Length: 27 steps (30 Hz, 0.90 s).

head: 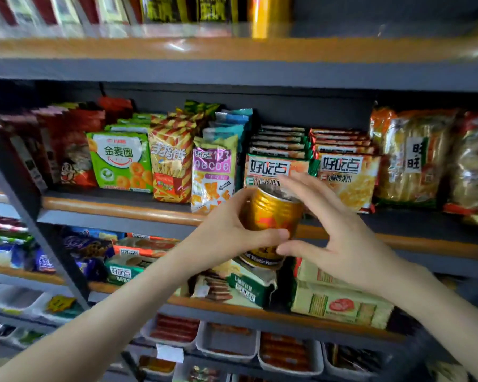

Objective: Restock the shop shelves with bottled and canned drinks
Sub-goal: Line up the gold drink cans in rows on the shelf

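I judge the restock unfinished. The gold ribbed metal drink can [273,213] is not yet shelved; it is held in the air before the grey shelf with an orange edge strip [116,209], which carries bright snack packets [122,161]. The left hand [226,230] grips the can, thumb curled across its front. The right hand [342,238] is spread wide, fingers arched over the can's top, and I read its thumb as touching the can low down.

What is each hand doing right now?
Left hand: closed grip on the gold can.
Right hand: open, spread beside the gold can.
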Each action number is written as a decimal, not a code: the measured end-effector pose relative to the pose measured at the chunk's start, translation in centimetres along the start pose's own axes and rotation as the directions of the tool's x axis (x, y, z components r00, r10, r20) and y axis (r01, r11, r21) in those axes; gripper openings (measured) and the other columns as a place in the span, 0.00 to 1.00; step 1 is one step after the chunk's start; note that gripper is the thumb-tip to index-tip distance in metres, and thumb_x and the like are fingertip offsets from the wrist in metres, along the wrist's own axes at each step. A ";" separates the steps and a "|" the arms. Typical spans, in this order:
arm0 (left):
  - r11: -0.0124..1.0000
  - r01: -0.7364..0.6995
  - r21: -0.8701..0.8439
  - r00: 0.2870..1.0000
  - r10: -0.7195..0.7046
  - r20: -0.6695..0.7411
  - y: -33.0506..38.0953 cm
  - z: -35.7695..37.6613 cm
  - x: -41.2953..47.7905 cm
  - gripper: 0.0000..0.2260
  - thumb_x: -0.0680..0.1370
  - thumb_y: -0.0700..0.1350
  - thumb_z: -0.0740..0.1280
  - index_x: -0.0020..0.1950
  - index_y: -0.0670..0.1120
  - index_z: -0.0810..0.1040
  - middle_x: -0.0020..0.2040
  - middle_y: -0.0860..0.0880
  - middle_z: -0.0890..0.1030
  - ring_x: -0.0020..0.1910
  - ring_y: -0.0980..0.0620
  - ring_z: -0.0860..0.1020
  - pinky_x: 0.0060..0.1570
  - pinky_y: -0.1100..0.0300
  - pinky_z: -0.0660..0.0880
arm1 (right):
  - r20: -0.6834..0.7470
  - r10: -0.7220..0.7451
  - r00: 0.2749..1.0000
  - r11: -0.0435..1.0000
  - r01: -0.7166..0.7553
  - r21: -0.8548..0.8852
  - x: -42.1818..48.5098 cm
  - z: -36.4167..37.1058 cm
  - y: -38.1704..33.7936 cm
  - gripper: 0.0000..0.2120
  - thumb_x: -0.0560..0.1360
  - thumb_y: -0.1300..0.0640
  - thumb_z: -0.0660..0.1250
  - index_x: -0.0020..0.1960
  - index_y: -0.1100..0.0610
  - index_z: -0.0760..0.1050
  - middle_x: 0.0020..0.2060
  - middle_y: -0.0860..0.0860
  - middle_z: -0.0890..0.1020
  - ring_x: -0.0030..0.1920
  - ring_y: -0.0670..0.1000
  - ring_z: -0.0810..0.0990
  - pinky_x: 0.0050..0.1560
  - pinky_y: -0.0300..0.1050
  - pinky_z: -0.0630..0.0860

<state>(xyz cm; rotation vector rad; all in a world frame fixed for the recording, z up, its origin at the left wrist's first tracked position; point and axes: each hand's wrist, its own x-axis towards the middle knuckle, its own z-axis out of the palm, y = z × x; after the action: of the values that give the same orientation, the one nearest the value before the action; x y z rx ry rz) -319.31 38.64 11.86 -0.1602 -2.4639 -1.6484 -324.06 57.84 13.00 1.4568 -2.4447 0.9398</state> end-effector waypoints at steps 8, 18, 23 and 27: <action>0.816 -0.441 0.373 0.825 0.532 -0.190 9.9 -4.3 2.9 0.31 0.61 0.62 0.75 0.60 0.61 0.67 0.48 0.65 0.78 0.49 0.68 0.77 0.44 0.75 0.71 | -0.060 -0.361 0.930 0.769 0.261 -0.583 5.9 -8.9 -4.9 0.48 0.66 0.42 0.71 0.76 0.35 0.43 0.78 0.44 0.44 0.71 0.45 0.59 0.54 0.40 0.73; 0.693 -0.624 0.361 0.644 0.718 -0.265 17.2 -6.4 8.3 0.32 0.61 0.64 0.73 0.62 0.57 0.68 0.49 0.59 0.79 0.47 0.64 0.78 0.43 0.70 0.75 | -0.299 -0.343 0.890 0.782 0.095 -0.616 9.6 -15.1 -7.9 0.44 0.68 0.40 0.71 0.72 0.28 0.44 0.75 0.36 0.48 0.68 0.45 0.67 0.58 0.44 0.78; 0.665 -0.624 0.410 0.666 0.727 -0.167 19.2 -6.7 11.2 0.38 0.60 0.72 0.63 0.66 0.59 0.63 0.48 0.63 0.75 0.47 0.66 0.77 0.44 0.72 0.74 | -0.334 -0.332 0.882 0.911 0.209 -0.356 12.0 -17.8 -6.2 0.44 0.67 0.53 0.78 0.68 0.26 0.54 0.68 0.28 0.55 0.67 0.34 0.62 0.61 0.36 0.74; 0.520 -0.616 0.591 0.657 0.754 0.021 18.7 -8.5 13.0 0.35 0.74 0.71 0.53 0.75 0.53 0.59 0.62 0.61 0.72 0.63 0.63 0.70 0.60 0.72 0.67 | -0.353 -0.292 0.889 0.942 0.204 -0.266 14.2 -19.5 -3.7 0.43 0.65 0.57 0.79 0.65 0.26 0.60 0.64 0.29 0.60 0.66 0.36 0.65 0.61 0.37 0.74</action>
<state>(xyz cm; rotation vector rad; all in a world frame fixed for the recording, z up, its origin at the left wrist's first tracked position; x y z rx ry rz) -327.93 37.80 34.59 -0.7140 -2.1199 -0.5348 -331.94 57.36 36.12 1.3182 -1.9504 0.7803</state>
